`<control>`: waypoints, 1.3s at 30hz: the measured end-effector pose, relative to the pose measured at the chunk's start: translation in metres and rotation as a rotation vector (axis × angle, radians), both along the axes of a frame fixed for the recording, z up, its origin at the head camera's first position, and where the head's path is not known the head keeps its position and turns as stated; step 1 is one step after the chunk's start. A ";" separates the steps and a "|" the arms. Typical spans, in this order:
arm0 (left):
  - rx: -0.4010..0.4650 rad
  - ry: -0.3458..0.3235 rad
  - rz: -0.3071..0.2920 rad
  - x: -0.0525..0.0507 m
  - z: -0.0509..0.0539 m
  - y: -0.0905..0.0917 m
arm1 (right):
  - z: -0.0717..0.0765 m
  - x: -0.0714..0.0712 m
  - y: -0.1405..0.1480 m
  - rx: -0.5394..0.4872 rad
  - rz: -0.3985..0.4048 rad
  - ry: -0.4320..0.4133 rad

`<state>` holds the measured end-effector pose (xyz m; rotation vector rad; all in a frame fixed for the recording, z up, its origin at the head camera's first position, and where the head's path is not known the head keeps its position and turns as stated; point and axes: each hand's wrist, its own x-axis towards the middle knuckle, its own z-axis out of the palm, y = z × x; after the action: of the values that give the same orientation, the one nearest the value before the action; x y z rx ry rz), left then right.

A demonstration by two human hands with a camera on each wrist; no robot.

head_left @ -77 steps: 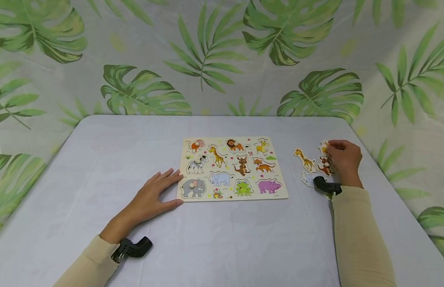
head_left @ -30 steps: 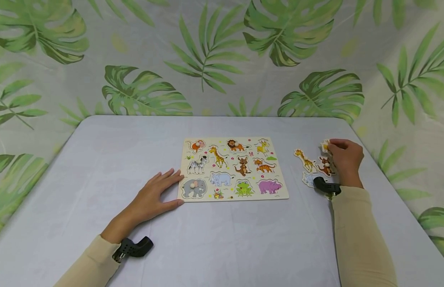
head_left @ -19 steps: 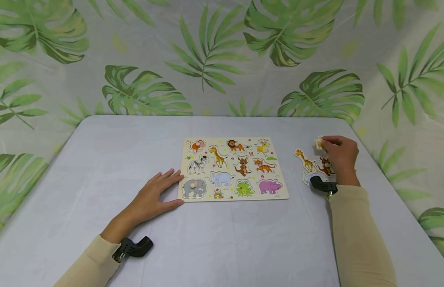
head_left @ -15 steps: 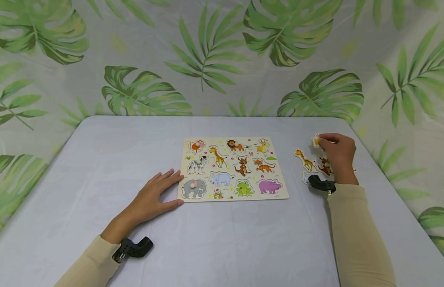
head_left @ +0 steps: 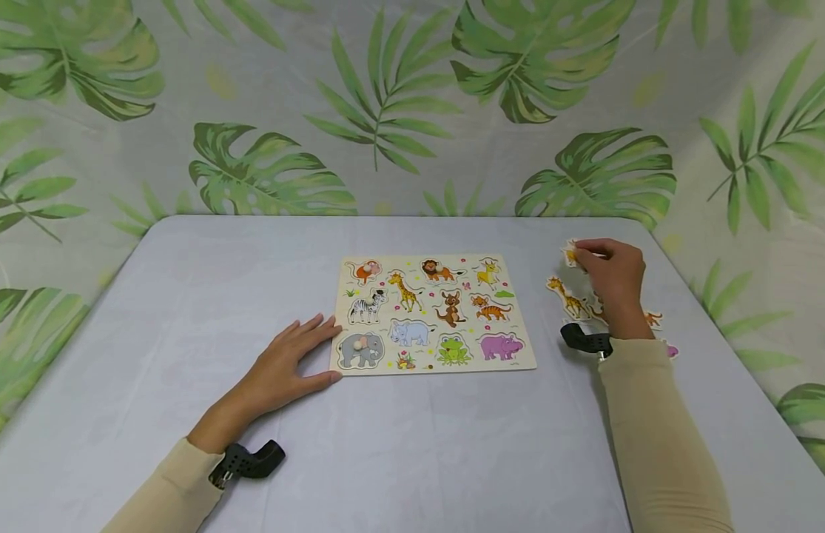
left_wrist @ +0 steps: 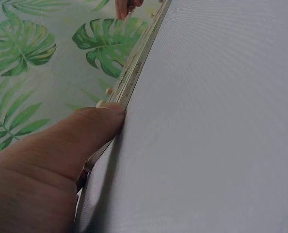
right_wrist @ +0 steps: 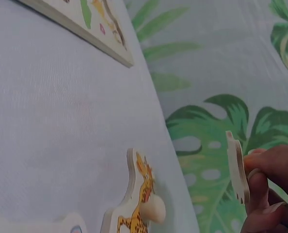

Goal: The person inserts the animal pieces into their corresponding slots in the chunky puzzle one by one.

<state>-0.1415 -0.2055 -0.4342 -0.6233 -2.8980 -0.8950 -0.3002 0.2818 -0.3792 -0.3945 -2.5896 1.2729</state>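
Yellow piece (head_left: 570, 254), pinched by the right hand (head_left: 612, 277) above the surface (head_left: 452, 444) near the loose giraffe (head_left: 567, 298), could drop if that hold slackens, while the left hand (head_left: 279, 368), fingers spread, touches the board (head_left: 430, 352).

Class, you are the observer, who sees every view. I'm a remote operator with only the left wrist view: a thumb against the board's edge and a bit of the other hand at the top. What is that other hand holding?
Observer: The right hand pinches a small puzzle piece with yellow print; I can't tell which animal.
Operator: Is it over the board yet?
Observer: No, the head view shows it off to the right of the board.
Operator: Which loose piece is easiest to make out?
Observer: The giraffe, on the table to the right of the board.
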 end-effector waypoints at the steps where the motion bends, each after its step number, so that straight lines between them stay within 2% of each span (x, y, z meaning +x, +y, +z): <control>1: -0.001 0.004 -0.002 0.000 0.000 0.000 | 0.001 0.000 -0.002 0.004 0.006 0.011; 13: 0.002 0.014 -0.004 -0.001 -0.001 0.000 | 0.004 0.002 -0.022 0.017 0.065 0.067; 25: 0.002 0.024 -0.008 0.000 -0.002 -0.001 | -0.005 0.003 -0.043 0.038 0.136 0.138; 39: 0.001 0.022 -0.006 -0.001 -0.001 0.000 | -0.008 0.006 -0.065 0.028 0.193 0.153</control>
<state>-0.1424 -0.2056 -0.4355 -0.6379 -2.8775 -0.8846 -0.2938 0.2165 -0.3872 -0.0390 -2.5607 1.2703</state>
